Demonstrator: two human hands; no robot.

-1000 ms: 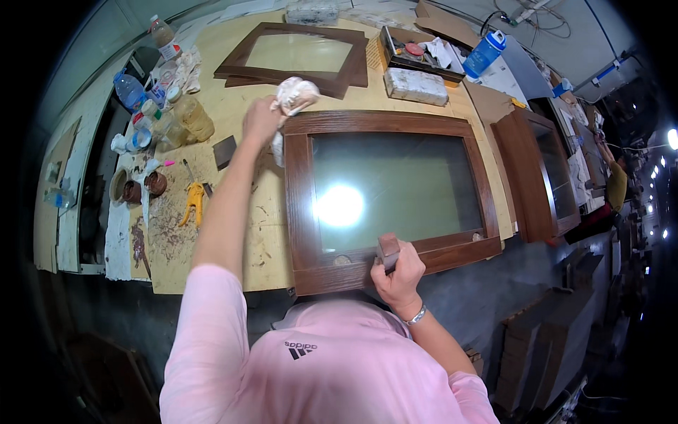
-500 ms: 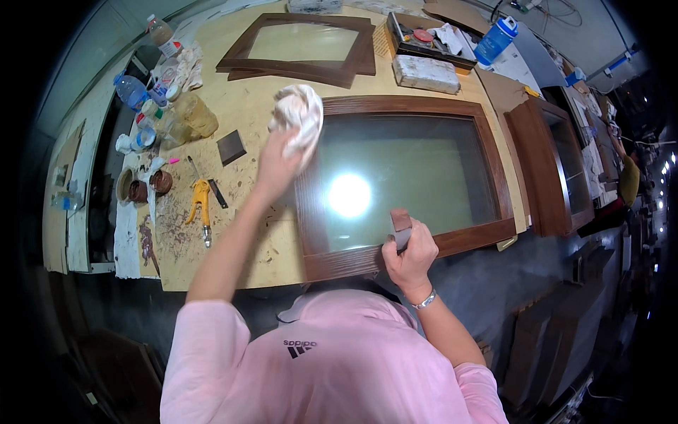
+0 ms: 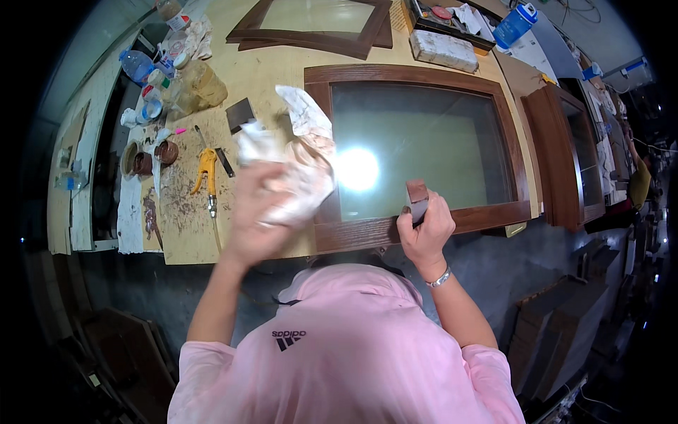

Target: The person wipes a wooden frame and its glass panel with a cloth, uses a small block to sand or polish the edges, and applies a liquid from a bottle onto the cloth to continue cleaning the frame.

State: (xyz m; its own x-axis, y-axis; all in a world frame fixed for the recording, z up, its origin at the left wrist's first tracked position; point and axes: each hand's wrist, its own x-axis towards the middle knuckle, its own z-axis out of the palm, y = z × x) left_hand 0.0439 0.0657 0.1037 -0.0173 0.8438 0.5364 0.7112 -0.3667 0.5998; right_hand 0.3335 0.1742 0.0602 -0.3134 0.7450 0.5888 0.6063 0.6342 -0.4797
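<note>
Across a stained worktop (image 3: 277, 65), 1 glazed wooden frame (image 3: 431, 141) is laid at the front edge. By the blurred left hand (image 3: 258, 215), 1 crumpled white rag (image 3: 309, 169) is clutched at the left stile; by the right hand (image 3: 431, 230), 1 brown-grey block (image 3: 417, 196) is gripped above the lower rail.

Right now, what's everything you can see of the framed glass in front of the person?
The framed glass is rectangular, its brown, grained frame looking like wood. The pane looks greenish-grey, with a bright reflection at its left. The whole appears to lie flat on the table, near the front edge. The cloth in the left hand overlaps its left side in this view; the right hand, gripping a brown block, is at its near side. I cannot tell whether either touches it.
</note>
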